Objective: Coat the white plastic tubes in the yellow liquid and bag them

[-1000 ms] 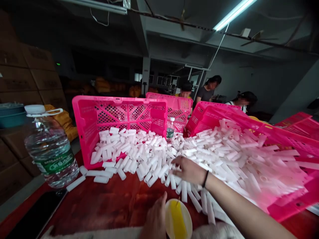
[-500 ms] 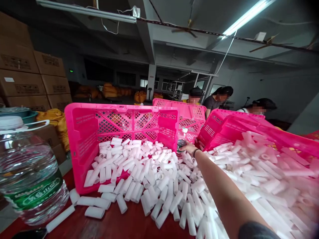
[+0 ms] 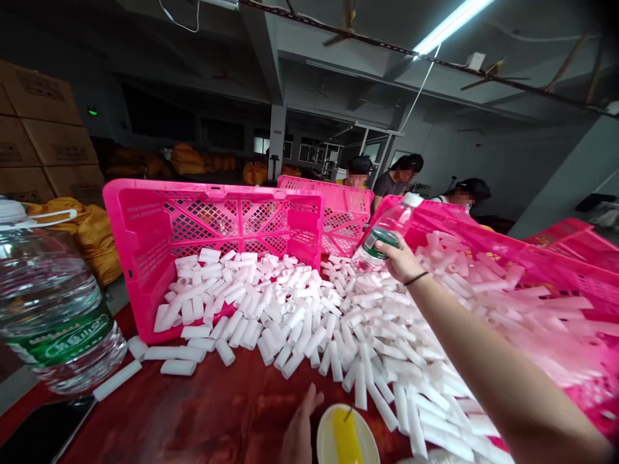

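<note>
My right hand is closed around a small clear water bottle with a green label and white cap. The bottle leans to the right above the heap of short white tubes. At the bottom edge, my left hand is seen side-on with its fingers stretched out and nothing in them. Just right of it is a round, pale container with a yellow piece across it and a thin dark stem on top.
A pink crate lies on its side, tubes spilling onto the red table. More tubes lie by another pink crate at right. A large water jug and a black phone are at left. Several people work behind.
The bottle has been lifted from between the crates, up and nearer, in my right hand. My left hand and the pale container have come into view as the camera turned right and down.
</note>
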### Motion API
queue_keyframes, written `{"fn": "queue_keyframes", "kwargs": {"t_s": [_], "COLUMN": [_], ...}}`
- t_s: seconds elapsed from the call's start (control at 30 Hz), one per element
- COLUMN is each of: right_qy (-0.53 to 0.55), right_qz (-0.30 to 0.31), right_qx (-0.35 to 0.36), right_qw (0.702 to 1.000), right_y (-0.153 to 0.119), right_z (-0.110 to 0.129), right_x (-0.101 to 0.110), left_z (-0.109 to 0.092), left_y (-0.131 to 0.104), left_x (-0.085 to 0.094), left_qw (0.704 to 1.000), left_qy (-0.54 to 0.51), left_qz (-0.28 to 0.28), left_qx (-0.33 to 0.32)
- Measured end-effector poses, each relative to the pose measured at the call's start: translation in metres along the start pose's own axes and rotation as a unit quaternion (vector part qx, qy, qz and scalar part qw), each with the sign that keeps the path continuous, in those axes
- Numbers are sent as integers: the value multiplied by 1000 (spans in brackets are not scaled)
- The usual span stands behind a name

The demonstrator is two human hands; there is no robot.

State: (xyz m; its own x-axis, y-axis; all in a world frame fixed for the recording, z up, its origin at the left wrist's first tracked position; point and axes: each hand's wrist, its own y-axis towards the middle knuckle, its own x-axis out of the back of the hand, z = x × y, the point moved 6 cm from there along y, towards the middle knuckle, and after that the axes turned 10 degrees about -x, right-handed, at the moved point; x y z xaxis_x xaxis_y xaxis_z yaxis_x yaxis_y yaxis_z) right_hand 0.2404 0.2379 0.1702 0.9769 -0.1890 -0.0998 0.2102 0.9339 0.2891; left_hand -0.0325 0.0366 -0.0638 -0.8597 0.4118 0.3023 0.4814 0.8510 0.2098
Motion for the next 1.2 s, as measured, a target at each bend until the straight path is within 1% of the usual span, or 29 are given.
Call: {"fn": "queue_keyframes", "kwargs": {"t_s": [0.07, 0.13, 0.17, 0.2, 0.23, 0.27, 0.33, 0.43, 0.5, 0.53, 0.57, 0.6, 0.63, 0.67, 0.73, 0.9, 1.0, 1.07, 1.13, 1.2], "right_qy": [-33, -136, -206, -281, -356, -428, -560, -712, -782, -808, -829, -844, -856, -862, -866, -856, -846, -840, -840, -849], "right_qz": [-2, 28, 57, 88, 111, 127, 148, 176, 193, 196, 198, 198, 196, 194, 193, 207, 208, 214, 216, 216], "right_qx": [32, 55, 55, 54, 53, 50, 47, 68, 105, 121, 133, 143, 153, 161, 178, 193, 194, 198, 206, 215], "right_qw": [999, 989, 975, 954, 927, 893, 814, 677, 584, 542, 506, 477, 454, 439, 426, 432, 451, 458, 452, 432], "right_y": [-43, -92, -116, -141, -164, -184, -219, -254, -268, -273, -277, -279, -280, -281, -282, -279, -275, -273, -272, -272], "right_z": [37, 68, 79, 87, 92, 94, 91, 76, 64, 59, 54, 50, 47, 46, 45, 47, 47, 46, 46, 46], "right_x": [17, 27, 28, 29, 29, 30, 32, 31, 26, 23, 20, 16, 11, 6, -4, -26, -31, -33, -34, -35], "left_z": [-11, -21, -25, -28, -32, -35, -40, -47, -50, -51, -52, -52, -52, -53, -53, -51, -50, -51, -51, -52], "left_y": [-5, -8, -9, -9, -9, -9, -8, -7, -6, -6, -5, -5, -4, -4, -3, -2, -2, -3, -3, -3], "left_x": [3, 7, 9, 10, 11, 12, 14, 16, 17, 17, 17, 17, 17, 18, 19, 19, 20, 20, 20, 20], "left_qw": [999, 997, 996, 995, 995, 995, 994, 992, 990, 990, 989, 989, 989, 989, 988, 987, 986, 985, 984, 983], "left_qy": [-17, -39, -50, -62, -73, -83, -96, -107, -118, -123, -125, -125, -125, -125, -129, -136, -139, -144, -152, -162], "left_qz": [-1, -12, -19, -24, -25, -26, -29, -47, -61, -66, -68, -70, -72, -74, -80, -86, -90, -93, -92, -89], "left_qx": [-47, -69, -71, -69, -64, -58, -47, -44, -40, -35, -28, -22, -17, -14, -14, -18, -19, -16, -10, -5]}}
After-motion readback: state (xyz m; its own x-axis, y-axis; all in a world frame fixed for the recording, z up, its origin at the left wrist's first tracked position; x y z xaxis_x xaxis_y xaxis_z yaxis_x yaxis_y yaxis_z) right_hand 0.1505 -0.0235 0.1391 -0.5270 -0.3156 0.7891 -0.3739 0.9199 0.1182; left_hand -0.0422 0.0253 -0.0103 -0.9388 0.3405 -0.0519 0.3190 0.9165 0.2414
